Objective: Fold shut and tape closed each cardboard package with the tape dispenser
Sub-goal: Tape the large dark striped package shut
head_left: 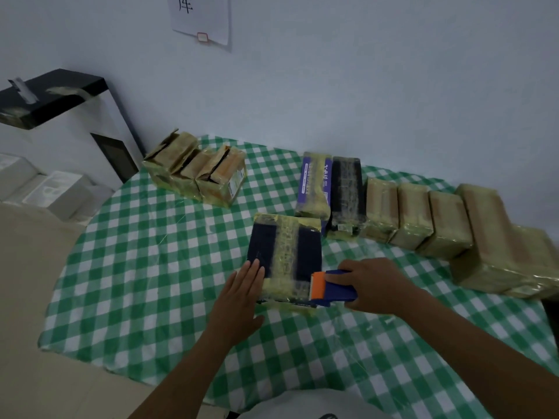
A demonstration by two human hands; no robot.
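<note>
A dark navy package [286, 252] lies flat in the middle of the table, with a wide yellowish tape band down its centre. My left hand [242, 294] rests on its near left corner with straight fingers. My right hand [373, 285] grips a blue and orange tape dispenser [331, 287] at the package's near right corner, its orange toothed end against the box.
A green and white checked cloth [151, 282] covers the table. Several taped brown packages [423, 219] line the right side, beside a purple one [314, 182] and a black one [346, 192]. More brown packages [196, 167] stand at the back left. A black-topped stand [51, 95] lies beyond.
</note>
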